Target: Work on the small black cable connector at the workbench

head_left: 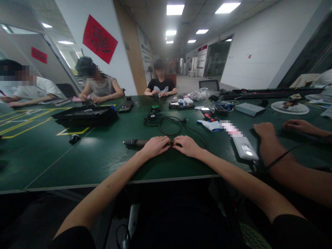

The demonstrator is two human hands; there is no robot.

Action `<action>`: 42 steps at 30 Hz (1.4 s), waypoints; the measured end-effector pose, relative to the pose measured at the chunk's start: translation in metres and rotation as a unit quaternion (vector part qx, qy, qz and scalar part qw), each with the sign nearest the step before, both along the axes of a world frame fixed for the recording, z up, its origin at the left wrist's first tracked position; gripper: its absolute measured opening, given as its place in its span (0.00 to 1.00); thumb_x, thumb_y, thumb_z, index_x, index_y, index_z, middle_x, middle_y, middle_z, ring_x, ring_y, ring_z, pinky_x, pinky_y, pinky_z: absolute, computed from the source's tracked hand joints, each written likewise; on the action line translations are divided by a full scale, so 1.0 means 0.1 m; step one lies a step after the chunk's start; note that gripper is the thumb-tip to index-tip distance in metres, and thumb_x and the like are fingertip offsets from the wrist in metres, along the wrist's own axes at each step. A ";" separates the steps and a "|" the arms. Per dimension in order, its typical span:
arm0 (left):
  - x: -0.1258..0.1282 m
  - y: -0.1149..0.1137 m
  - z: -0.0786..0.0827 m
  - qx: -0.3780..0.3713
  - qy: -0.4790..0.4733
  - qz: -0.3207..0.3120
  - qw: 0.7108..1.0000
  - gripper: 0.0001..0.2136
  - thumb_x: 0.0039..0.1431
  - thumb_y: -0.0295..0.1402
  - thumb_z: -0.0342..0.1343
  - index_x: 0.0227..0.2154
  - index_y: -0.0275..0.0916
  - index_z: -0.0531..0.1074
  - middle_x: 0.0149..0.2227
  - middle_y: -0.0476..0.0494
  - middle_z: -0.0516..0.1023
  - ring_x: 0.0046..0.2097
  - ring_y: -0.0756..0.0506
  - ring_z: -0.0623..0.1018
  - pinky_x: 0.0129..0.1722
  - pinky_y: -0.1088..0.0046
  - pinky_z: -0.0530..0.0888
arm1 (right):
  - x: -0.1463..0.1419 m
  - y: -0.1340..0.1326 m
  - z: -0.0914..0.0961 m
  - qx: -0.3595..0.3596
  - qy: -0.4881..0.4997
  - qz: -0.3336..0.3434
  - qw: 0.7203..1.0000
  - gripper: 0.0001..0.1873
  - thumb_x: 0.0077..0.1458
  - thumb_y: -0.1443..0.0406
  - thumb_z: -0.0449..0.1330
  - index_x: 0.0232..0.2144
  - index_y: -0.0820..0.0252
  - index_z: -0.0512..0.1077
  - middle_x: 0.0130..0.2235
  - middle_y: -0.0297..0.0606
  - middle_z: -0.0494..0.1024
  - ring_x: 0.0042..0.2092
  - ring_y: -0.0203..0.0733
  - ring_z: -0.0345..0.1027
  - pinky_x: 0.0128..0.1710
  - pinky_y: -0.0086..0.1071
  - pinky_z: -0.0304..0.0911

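Note:
An electric screwdriver (135,142) lies on its side on the green table, its tip pointing left. My left hand (155,146) is closed around the rear part of its dark body. Just to the right, my right hand (188,145) pinches the end of a black cable by the tool's back end. Between the fingertips of both hands a small dark connector (171,144) shows; whether it is fully seated I cannot tell. Beyond the hands, the black power cord (168,133) lies in loops with its adapter (152,116).
A white power strip (245,147) lies to the right, near another person's arm (275,152). Blue-and-white packaging (211,125) sits behind it. A black tray (86,114) and a mouse (74,138) are at left. Several people sit around the green table (109,169).

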State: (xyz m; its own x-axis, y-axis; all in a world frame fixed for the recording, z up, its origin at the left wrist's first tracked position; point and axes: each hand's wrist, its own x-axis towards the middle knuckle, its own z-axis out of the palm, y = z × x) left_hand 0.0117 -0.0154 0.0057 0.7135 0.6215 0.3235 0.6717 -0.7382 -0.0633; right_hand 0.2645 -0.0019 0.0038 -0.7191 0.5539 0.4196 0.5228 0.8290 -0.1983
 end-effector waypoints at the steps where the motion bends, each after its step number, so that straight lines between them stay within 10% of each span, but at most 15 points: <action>1: 0.00 0.00 0.00 0.001 0.000 0.000 1.000 0.09 0.72 0.40 0.51 0.48 0.44 0.68 0.45 0.44 0.78 0.45 0.43 0.79 0.46 0.64 0.73 | 0.00 0.00 0.00 -0.001 0.001 0.001 1.000 0.06 0.67 0.63 0.63 0.39 0.58 0.78 0.48 0.42 0.81 0.50 0.46 0.74 0.49 0.38 0.64; 42: 0.02 -0.03 0.02 0.007 0.015 -0.010 1.000 0.08 0.70 0.35 0.52 0.49 0.44 0.69 0.46 0.45 0.79 0.47 0.43 0.79 0.48 0.64 0.73 | 0.00 0.01 -0.01 0.004 -0.006 0.003 1.000 0.06 0.68 0.63 0.62 0.40 0.58 0.78 0.48 0.41 0.81 0.50 0.46 0.74 0.49 0.37 0.63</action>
